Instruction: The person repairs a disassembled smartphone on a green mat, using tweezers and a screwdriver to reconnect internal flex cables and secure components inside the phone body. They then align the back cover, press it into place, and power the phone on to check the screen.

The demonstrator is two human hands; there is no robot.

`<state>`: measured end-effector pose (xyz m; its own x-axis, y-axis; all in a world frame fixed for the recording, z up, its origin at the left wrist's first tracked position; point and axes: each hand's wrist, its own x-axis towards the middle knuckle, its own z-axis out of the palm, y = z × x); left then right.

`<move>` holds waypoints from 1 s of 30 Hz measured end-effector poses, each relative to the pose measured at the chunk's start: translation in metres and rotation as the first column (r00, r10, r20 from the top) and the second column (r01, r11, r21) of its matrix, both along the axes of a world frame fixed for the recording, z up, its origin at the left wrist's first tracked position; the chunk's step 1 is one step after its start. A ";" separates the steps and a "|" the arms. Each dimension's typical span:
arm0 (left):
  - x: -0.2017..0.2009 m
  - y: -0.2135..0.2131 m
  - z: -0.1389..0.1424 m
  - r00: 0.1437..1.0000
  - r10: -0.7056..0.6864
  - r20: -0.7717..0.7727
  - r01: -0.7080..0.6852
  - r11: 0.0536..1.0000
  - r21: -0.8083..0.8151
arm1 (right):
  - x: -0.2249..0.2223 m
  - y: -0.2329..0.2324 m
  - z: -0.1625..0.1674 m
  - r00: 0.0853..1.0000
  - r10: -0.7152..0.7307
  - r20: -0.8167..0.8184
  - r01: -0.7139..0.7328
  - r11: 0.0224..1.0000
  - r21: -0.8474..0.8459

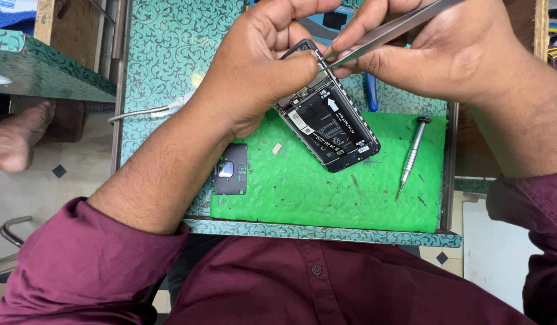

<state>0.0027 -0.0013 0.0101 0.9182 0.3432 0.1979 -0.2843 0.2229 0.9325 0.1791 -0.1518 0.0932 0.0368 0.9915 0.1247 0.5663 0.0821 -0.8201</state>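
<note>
Phone (329, 123), back cover removed and battery exposed, lying tilted over the far edge of the green mat (302, 192). Proceeding left to right: dark camera-cover plate (230, 170) resting at the mat's left edge; left hand (260, 66) gripping the phone's upper end, thumb pressing across it; right hand (447, 48) pinching metal tweezers (386, 33), tips touching the phone's top; screwdriver (412, 153) lying near the mat's right edge.

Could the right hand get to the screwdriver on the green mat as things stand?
Probably yes, but not freely. The screwdriver lies bare on the green mat, just below the right hand, with nothing on it. That hand is pinching metal tweezers at the opened phone, so it would have to put them down first.
</note>
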 end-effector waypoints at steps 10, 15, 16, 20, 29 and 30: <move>0.000 0.000 0.001 1.000 -0.010 -0.001 0.010 1.000 -0.005 | -0.002 0.001 0.000 0.999 -0.019 -0.050 0.019 1.000 0.006; 0.000 0.000 0.002 1.000 -0.014 -0.003 0.014 1.000 -0.018 | -0.004 0.002 0.001 0.995 -0.055 -0.077 0.054 0.998 -0.019; 0.000 0.000 0.002 1.000 -0.014 -0.003 0.014 1.000 -0.019 | -0.005 0.003 0.002 0.994 -0.051 -0.095 0.050 0.999 -0.019; 0.000 0.000 0.002 1.000 -0.013 -0.007 0.013 1.000 -0.011 | -0.006 0.001 0.006 0.997 -0.041 0.061 0.043 0.999 -0.023; 0.000 0.000 0.003 1.000 -0.012 -0.015 0.012 1.000 -0.017 | -0.003 0.004 0.001 1.000 -0.007 -0.018 0.007 1.000 0.000; -0.001 0.000 0.003 1.000 -0.013 -0.017 0.013 1.000 -0.014 | -0.002 0.004 0.000 0.999 -0.021 -0.026 0.021 1.000 -0.017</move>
<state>0.0021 -0.0016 0.0134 0.9258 0.3338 0.1776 -0.2655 0.2394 0.9339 0.1768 -0.1475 0.0934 0.0608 0.9924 0.1073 0.5458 0.0569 -0.8360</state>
